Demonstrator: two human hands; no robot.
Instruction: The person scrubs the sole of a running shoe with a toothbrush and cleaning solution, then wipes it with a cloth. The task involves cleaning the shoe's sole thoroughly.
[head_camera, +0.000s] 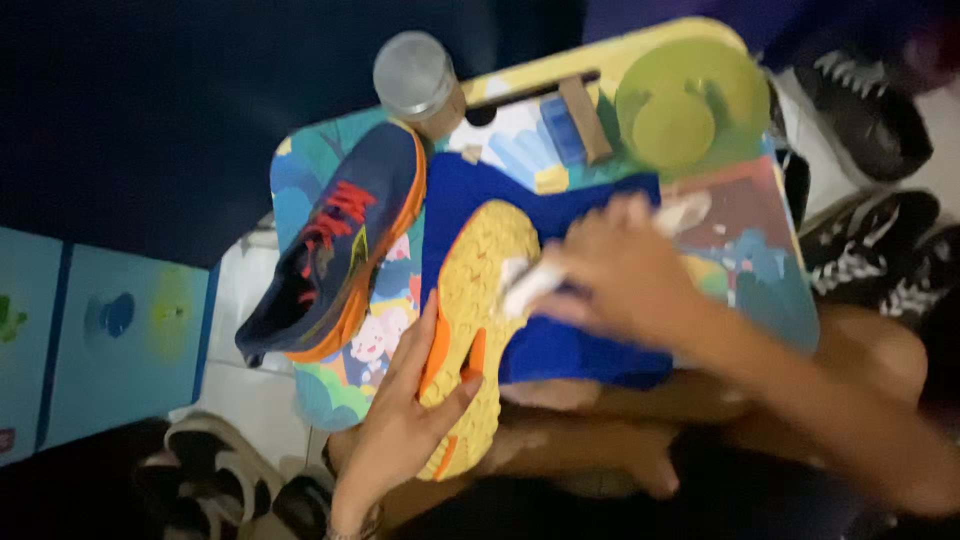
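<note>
1. Head view looks down on a small colourful worktop (760, 270) that seems to sit over the person's lap. A shoe lies on it with its yellow sole (478, 300) facing up, near the middle, on a blue cloth (580, 345).

2. The left hand (405, 410) comes in from 7 o'clock. Its fingers and thumb are curled shut around the edge of the yellow sole and hold it steady.

3. The right hand (610, 265) comes in from 4 o'clock. It is closed around a white brush (530, 283), which is blurred, and the brush tip touches the sole.

4. To rub the sole well, the left hand should grip tight so the shoe does not wobble. Short strokes across the bumps look best, going away from the holding fingers.

5. A second shoe (335, 250), dark blue with red laces, lies at 9 o'clock of the yellow sole, just beside it. Long strokes that way could bump it.

6. A jar with a grey lid (413, 75) stands at 12 o'clock near the far edge. A yellow-green bowl (690, 100) sits at 1 o'clock.

7. The sole's near end hangs over the worktop's near edge, so it could slip off.

8. Black shoes (865, 100) lie on the floor at 3 o'clock. The most open room is on the worktop at 3 o'clock.
</note>
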